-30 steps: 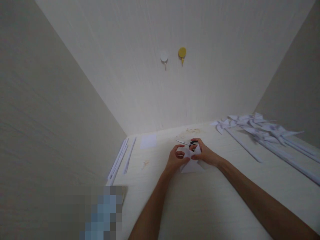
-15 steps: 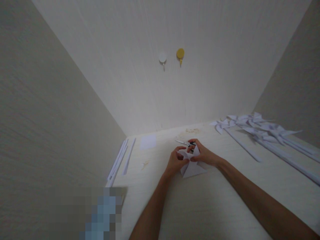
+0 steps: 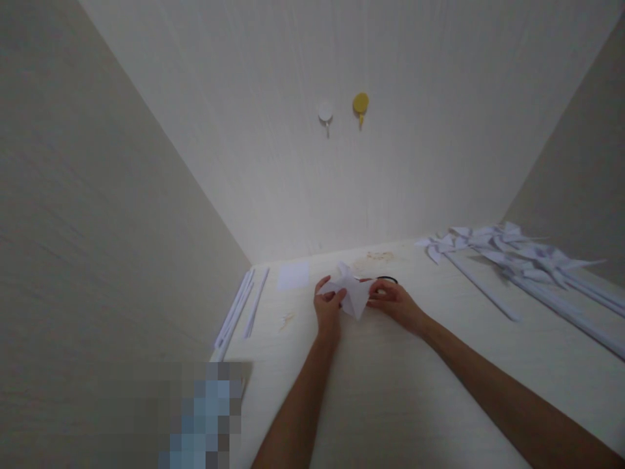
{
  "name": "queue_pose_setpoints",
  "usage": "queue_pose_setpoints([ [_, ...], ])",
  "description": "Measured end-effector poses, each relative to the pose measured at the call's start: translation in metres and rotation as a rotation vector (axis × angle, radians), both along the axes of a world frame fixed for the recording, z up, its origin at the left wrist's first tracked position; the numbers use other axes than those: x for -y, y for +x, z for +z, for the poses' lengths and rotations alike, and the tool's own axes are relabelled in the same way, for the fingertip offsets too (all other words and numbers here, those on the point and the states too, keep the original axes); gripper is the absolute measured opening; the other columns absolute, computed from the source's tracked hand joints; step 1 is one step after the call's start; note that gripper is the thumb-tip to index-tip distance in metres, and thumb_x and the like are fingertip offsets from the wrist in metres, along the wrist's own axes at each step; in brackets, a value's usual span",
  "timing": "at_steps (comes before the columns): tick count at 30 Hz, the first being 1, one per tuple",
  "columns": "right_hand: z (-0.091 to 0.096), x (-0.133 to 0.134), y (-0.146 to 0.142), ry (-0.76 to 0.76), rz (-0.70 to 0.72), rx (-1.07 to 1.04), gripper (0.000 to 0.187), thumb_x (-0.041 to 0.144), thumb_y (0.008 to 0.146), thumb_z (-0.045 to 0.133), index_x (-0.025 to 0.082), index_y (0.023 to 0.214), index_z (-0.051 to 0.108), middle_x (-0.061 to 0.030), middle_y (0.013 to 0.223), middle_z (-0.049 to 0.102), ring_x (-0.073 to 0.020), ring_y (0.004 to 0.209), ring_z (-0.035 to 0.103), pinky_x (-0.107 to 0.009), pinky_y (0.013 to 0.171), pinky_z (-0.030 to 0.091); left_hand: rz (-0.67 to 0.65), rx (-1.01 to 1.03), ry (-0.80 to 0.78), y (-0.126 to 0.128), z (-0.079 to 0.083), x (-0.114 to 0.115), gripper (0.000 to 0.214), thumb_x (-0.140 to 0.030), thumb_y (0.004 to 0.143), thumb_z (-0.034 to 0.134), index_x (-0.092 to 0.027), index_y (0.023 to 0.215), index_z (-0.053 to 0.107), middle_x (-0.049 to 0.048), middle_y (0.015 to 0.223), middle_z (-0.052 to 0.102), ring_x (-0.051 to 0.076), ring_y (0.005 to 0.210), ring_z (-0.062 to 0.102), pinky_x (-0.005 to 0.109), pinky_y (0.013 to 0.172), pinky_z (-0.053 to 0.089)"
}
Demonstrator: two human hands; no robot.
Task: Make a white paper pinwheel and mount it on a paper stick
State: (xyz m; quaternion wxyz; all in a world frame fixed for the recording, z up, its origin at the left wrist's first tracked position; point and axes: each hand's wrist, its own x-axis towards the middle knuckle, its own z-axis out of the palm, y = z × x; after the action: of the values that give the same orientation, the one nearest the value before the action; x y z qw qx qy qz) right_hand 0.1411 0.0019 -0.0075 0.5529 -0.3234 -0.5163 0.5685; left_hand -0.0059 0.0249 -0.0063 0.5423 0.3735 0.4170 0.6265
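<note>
A folded white paper piece (image 3: 350, 292) with pointed flaps is held between both my hands just above the pale tabletop (image 3: 390, 391). My left hand (image 3: 327, 305) pinches its left flap with curled fingers. On the right side of the paper, my right hand (image 3: 394, 301) grips with its fingers closed. Scissors with a black handle (image 3: 388, 280) lie on the table right behind my right hand, mostly hidden by the paper and hand.
Several finished white paper pinwheels on long sticks (image 3: 517, 260) lie at the right. Thin white paper sticks (image 3: 239, 306) lie along the left wall, with a small white paper square (image 3: 293, 275) beside them. Two round hooks, white (image 3: 325, 112) and yellow (image 3: 361, 103), hang on the back wall.
Both hands lifted the paper piece and turned it, moving it slightly back and left; its flaps now stick upward instead of lying flat on the table.
</note>
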Motion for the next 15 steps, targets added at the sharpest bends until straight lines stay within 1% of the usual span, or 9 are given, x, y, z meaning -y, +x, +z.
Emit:
queue_pose_setpoints([
  [3, -0.006, -0.001, -0.004, 0.046, 0.005, 0.11, 0.013, 0.021, 0.056, 0.064, 0.019, 0.067, 0.057, -0.0018, 0.077, 0.061, -0.0161, 0.072, 0.059, -0.032, 0.068, 0.046, -0.039, -0.014, -0.005, 0.002, 0.0, 0.002, 0.059, -0.022, 0.049, 0.065, -0.016, 0.103, 0.042, -0.0047, 0.053, 0.057, 0.01, 0.046, 0.053, 0.02, 0.046, 0.038],
  [5, -0.008, -0.001, -0.006, 0.064, -0.035, 0.145, 0.012, 0.019, 0.055, 0.064, 0.019, 0.066, 0.059, -0.0012, 0.071, 0.062, -0.0165, 0.068, 0.059, -0.032, 0.066, 0.047, -0.055, -0.037, -0.003, 0.002, 0.0, 0.003, 0.057, -0.022, 0.05, 0.065, -0.016, 0.102, 0.043, -0.0057, 0.05, 0.055, 0.01, 0.045, 0.052, 0.019, 0.045, 0.037],
  [7, -0.008, -0.001, -0.007, 0.078, -0.072, 0.174, 0.011, 0.018, 0.053, 0.065, 0.019, 0.063, 0.061, -0.0011, 0.069, 0.062, -0.0166, 0.065, 0.059, -0.033, 0.065, 0.047, -0.066, -0.062, 0.005, 0.002, 0.0, 0.004, 0.054, -0.022, 0.05, 0.065, -0.016, 0.1, 0.044, -0.0072, 0.047, 0.052, 0.009, 0.043, 0.051, 0.018, 0.043, 0.035],
  [9, -0.007, 0.0, -0.008, 0.102, -0.091, 0.194, 0.01, 0.018, 0.051, 0.067, 0.019, 0.061, 0.062, -0.0016, 0.071, 0.062, -0.017, 0.066, 0.059, -0.033, 0.066, 0.047, -0.073, -0.084, 0.009, 0.003, 0.0, 0.005, 0.052, -0.022, 0.051, 0.065, -0.016, 0.099, 0.045, -0.0083, 0.044, 0.05, 0.008, 0.041, 0.048, 0.018, 0.043, 0.033],
  [11, -0.007, 0.001, -0.01, 0.134, -0.121, 0.21, 0.01, 0.02, 0.05, 0.068, 0.02, 0.059, 0.063, -0.0029, 0.081, 0.061, -0.0176, 0.072, 0.058, -0.032, 0.067, 0.047, -0.068, -0.094, 0.003, 0.004, 0.001, 0.005, 0.052, -0.022, 0.05, 0.065, -0.015, 0.098, 0.045, -0.009, 0.043, 0.049, 0.007, 0.039, 0.047, 0.017, 0.042, 0.033],
  [13, -0.008, 0.001, -0.012, 0.152, -0.181, 0.249, 0.01, 0.021, 0.049, 0.069, 0.019, 0.057, 0.064, -0.0044, 0.09, 0.058, -0.0186, 0.077, 0.057, -0.031, 0.065, 0.047, -0.064, -0.099, -0.002, 0.005, 0.002, 0.006, 0.053, -0.021, 0.05, 0.065, -0.015, 0.098, 0.045, -0.0094, 0.042, 0.048, 0.006, 0.038, 0.045, 0.017, 0.042, 0.033],
  [15, -0.009, 0.0, -0.013, 0.145, -0.249, 0.294, 0.01, 0.024, 0.049, 0.069, 0.018, 0.054, 0.063, -0.0058, 0.093, 0.056, -0.0196, 0.08, 0.055, -0.029, 0.062, 0.047, -0.067, -0.116, -0.001, 0.005, 0.003, 0.006, 0.051, -0.02, 0.05, 0.065, -0.014, 0.098, 0.045, -0.0101, 0.04, 0.047, 0.005, 0.036, 0.042, 0.016, 0.041, 0.032],
])
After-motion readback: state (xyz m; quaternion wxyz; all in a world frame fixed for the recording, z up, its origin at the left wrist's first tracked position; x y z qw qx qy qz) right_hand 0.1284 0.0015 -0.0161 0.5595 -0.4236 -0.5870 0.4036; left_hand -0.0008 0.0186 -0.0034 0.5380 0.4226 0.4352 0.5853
